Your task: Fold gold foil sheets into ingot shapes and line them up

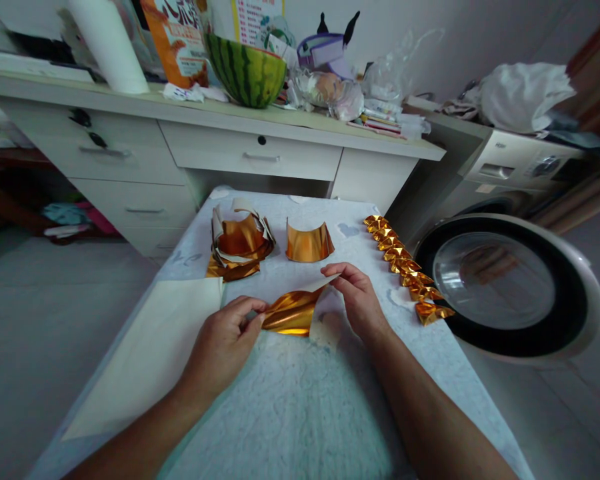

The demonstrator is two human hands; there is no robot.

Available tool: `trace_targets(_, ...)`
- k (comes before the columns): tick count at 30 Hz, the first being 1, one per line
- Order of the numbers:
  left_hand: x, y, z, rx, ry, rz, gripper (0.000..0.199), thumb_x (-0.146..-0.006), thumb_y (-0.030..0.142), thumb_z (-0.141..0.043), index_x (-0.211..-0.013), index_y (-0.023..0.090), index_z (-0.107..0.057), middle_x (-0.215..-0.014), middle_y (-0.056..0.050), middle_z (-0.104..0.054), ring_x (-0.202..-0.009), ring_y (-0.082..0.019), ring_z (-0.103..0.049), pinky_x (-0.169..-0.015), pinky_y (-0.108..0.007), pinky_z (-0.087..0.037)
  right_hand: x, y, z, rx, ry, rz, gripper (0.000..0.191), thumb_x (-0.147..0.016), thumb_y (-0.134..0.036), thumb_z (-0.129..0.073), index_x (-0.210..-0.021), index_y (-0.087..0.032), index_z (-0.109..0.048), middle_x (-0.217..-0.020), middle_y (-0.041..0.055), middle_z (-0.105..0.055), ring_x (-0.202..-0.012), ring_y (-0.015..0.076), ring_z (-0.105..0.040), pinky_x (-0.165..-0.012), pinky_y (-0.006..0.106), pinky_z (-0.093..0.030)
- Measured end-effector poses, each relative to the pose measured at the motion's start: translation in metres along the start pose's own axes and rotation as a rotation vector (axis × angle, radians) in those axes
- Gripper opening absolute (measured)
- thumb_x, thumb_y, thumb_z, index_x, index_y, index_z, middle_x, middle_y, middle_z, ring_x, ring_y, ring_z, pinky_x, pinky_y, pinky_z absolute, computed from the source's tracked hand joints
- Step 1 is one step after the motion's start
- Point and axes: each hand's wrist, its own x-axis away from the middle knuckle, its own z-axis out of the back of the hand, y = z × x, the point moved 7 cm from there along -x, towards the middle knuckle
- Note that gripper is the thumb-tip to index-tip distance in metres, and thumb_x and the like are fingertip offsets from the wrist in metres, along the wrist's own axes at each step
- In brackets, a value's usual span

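A sheet of gold foil paper (293, 312) with a pale back is stretched between my hands, just over the cloth-covered table. My left hand (225, 339) pinches its left end between thumb and fingers. My right hand (356, 298) grips the upper right corner, which is lifted so the pale side shows. Beyond my hands stands one curved gold sheet (309, 243). Left of that lies a curled stack of gold sheets (241, 239). Along the right side of the table runs a row of several folded gold foil pieces (400, 261).
A large pale sheet (150, 350) covers the table's left side. Behind the table is a white desk (250, 148) bearing a cut watermelon (247, 72), an orange snack bag (176, 43) and plastic bags. To the right, a washing machine's round door (510, 283) hangs open close to the table's edge.
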Motion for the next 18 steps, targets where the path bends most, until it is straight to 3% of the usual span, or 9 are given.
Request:
trace_targets(4,-0.001,-0.003,0.004,0.007,0.02,0.023,0.019,-0.089,0.035,-0.052,-0.096,0.022,-0.064,-0.088,-0.001,-0.071,-0.069,-0.017,-0.067,-0.061,-0.027,-0.049,0.002,-0.006,-0.005,-0.05,-0.07,0.031,0.006,-0.079,-0.028,-0.064,-0.082,-0.023,-0.067,-0.103,0.0036,-0.071,-0.101,0.0214,-0.062,-0.096,0.038,-0.044)
trace_targets(9,-0.003,0.007,0.007,-0.025,0.052,-0.07,0.017,-0.088,0.032,-0.054,-0.098,0.022,-0.064,-0.101,-0.003,-0.068,-0.093,-0.02,-0.066,-0.081,-0.032,-0.052,0.005,-0.013,-0.014,-0.121,-0.167,0.012,0.011,-0.081,-0.033,-0.066,-0.085,-0.023,-0.065,-0.098,0.0052,-0.073,-0.101,0.0224,-0.065,-0.099,0.042,-0.043)
trace_targets(12,-0.003,0.009,0.009,-0.041,0.087,-0.065,0.024,-0.087,0.032,-0.056,-0.107,0.022,-0.063,-0.11,-0.005,-0.066,-0.1,-0.022,-0.063,-0.084,-0.035,-0.052,0.008,-0.016,-0.019,-0.171,-0.261,-0.003,0.014,-0.082,-0.035,-0.069,-0.092,-0.025,-0.067,-0.099,0.0043,-0.073,-0.102,0.022,-0.065,-0.098,0.042,-0.044)
trace_targets(15,-0.003,0.011,0.01,-0.012,0.087,-0.064,0.026,-0.088,0.033,-0.055,-0.111,0.022,-0.062,-0.112,-0.005,-0.064,-0.1,-0.022,-0.062,-0.083,-0.035,-0.053,0.012,-0.021,-0.024,-0.124,-0.378,0.023,0.023,-0.082,-0.037,-0.07,-0.103,-0.027,-0.069,-0.113,0.0049,-0.07,-0.114,0.0228,-0.06,-0.102,0.04,-0.042)
trace_targets(18,-0.002,0.016,0.01,0.011,0.083,-0.142,0.023,-0.09,0.032,-0.053,-0.107,0.023,-0.065,-0.11,-0.005,-0.063,-0.103,-0.021,-0.061,-0.091,-0.038,-0.051,0.014,-0.023,-0.028,-0.027,-0.458,0.053,0.026,-0.082,-0.035,-0.071,-0.108,-0.028,-0.071,-0.129,0.0043,-0.063,-0.125,0.0232,-0.053,-0.107,0.039,-0.037)
